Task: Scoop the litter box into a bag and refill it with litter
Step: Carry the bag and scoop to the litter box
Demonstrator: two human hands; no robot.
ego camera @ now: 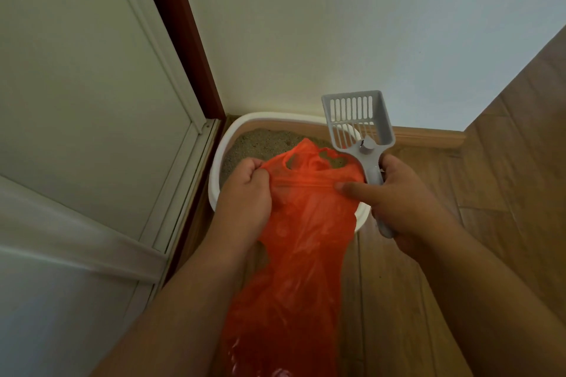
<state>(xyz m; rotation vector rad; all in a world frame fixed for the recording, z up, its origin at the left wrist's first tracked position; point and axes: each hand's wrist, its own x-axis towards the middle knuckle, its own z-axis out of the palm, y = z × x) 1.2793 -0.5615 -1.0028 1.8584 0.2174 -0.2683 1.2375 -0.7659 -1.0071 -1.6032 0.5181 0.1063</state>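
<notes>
While the thin, crinkly orange bag (pixel 301 242) hung between both forearms, its mouth wanted spreading wide before any scooping. The left hand (pixel 245 190) pinched one edge in curled fingers; the right hand (pixel 401 193) gripped the grey slotted plastic scoop (pixel 361 131) and pressed its thumb on the other edge. Beyond, the white rounded litter box (pixel 220 147) held sandy, grainy litter (pixel 260 141) in the corner.

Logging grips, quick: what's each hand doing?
Left hand: grips the orange bag.
Right hand: holds the grey scoop, thumb on the bag.
</notes>
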